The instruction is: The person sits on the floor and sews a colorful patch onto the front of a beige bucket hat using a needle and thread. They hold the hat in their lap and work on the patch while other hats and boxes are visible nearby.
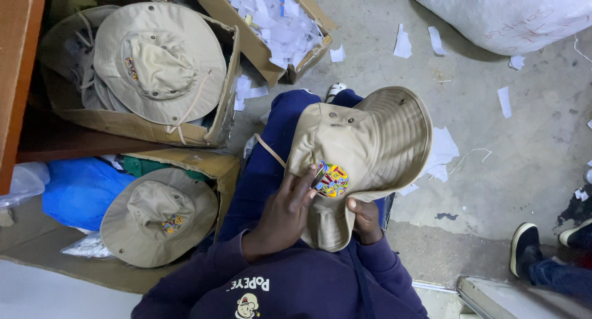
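Note:
A khaki wide-brimmed hat (364,140) rests on my lap, crown toward me, with a colourful embroidered patch (332,179) on its front. My left hand (280,217) lies on the crown, fingers touching the patch's left edge. Beneath the brim, my right hand (365,220) grips the hat, thumb up by the patch. A thin chin cord (269,150) trails off to the left of the hat. My legs are in dark blue trousers (265,165).
A cardboard box (219,118) at upper left holds several similar hats (157,60). Another hat (159,217) lies at lower left. A box of paper scraps (271,17) stands above. A white sack (512,14) is upper right; another person's shoe (525,248) at right.

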